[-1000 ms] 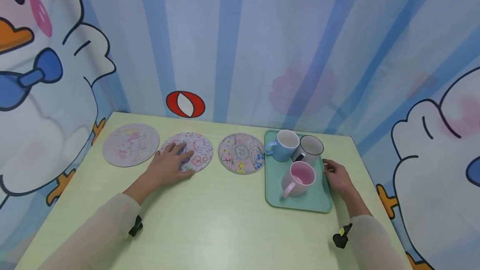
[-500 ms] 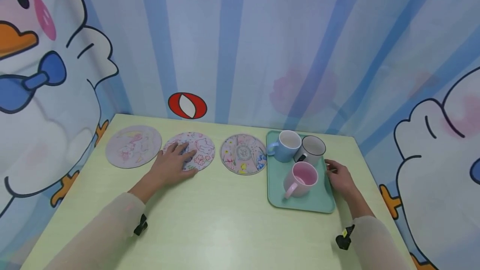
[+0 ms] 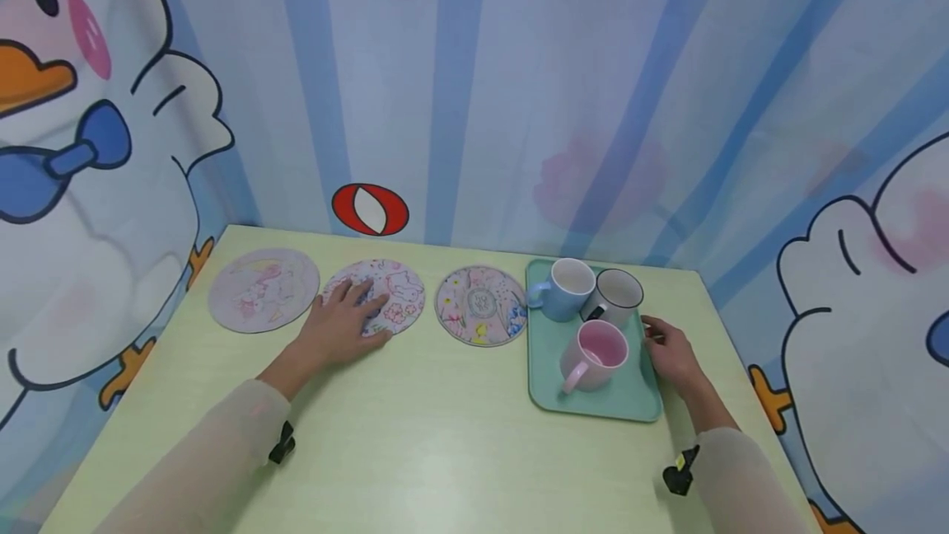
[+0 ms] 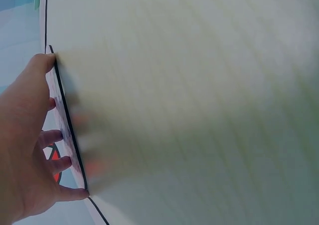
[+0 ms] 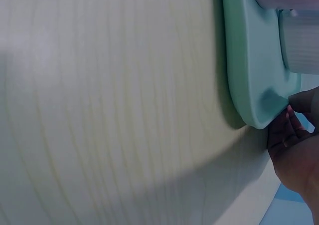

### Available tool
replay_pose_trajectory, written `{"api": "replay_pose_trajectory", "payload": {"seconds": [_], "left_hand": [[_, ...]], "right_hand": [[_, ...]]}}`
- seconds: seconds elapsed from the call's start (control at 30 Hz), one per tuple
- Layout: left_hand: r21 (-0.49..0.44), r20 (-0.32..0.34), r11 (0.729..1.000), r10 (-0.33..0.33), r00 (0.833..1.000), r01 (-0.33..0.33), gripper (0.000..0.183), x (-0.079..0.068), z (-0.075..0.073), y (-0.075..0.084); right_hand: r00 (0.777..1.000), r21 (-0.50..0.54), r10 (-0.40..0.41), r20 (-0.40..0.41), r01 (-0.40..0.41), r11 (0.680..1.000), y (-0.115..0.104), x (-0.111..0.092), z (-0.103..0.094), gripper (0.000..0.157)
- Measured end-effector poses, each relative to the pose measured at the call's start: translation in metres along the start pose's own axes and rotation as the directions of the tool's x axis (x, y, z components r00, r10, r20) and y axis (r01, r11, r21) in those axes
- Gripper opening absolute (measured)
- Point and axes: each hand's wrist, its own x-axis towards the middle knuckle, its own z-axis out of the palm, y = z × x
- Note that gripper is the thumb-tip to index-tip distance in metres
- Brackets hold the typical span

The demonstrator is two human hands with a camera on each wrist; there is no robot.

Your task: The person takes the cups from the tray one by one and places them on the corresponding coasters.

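My left hand (image 3: 343,322) lies over the middle round mat (image 3: 400,295), printed with pink cartoon figures and flowers. Its fingers are spread; in the left wrist view, thumb and little finger touch opposite sides of the thin, dark-edged disc. My right hand (image 3: 670,348) holds the right rim of a green tray (image 3: 544,390), thumb on top and fingers at the outer side in the right wrist view. On the tray stand a blue mug (image 3: 562,297), a white mug (image 3: 621,293) with a dark rim, and a pink mug (image 3: 591,361) with its handle toward the front left.
A pale pink-purple round mat (image 3: 263,291) lies at the left. Another round mat (image 3: 480,306), with flowers, lies right beside the tray's left edge. Behind the pale wooden table (image 3: 430,435) hangs a blue striped curtain (image 3: 511,105) with cartoon ducks.
The whole view has shifted slightly since one second ago. Hands, mats, tray and mugs keep their places relative to each other.
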Motion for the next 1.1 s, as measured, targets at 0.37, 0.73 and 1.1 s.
{"api": "replay_pose_trajectory", "payload": {"seconds": [0.37, 0.73, 1.1], "left_hand": [[-0.033, 0.042, 0.999, 0.027, 0.999, -0.025, 0.078, 0.004, -0.012, 0.009], [-0.106, -0.049, 0.984, 0.137, 0.989, -0.142, 0.080, 0.015, -0.014, 0.034], [-0.258, -0.080, 0.941, 0.205, 0.976, -0.219, 0.076, 0.027, -0.004, 0.061]], "right_hand": [[1.000, -0.035, -0.025, -0.016, 0.024, 0.999, 0.006, 0.000, 0.001, 0.048], [0.999, -0.037, -0.032, -0.008, 0.032, 0.999, 0.000, -0.001, 0.001, 0.048], [1.000, -0.034, -0.027, -0.013, 0.027, 0.999, 0.000, 0.000, 0.001, 0.048]]}}
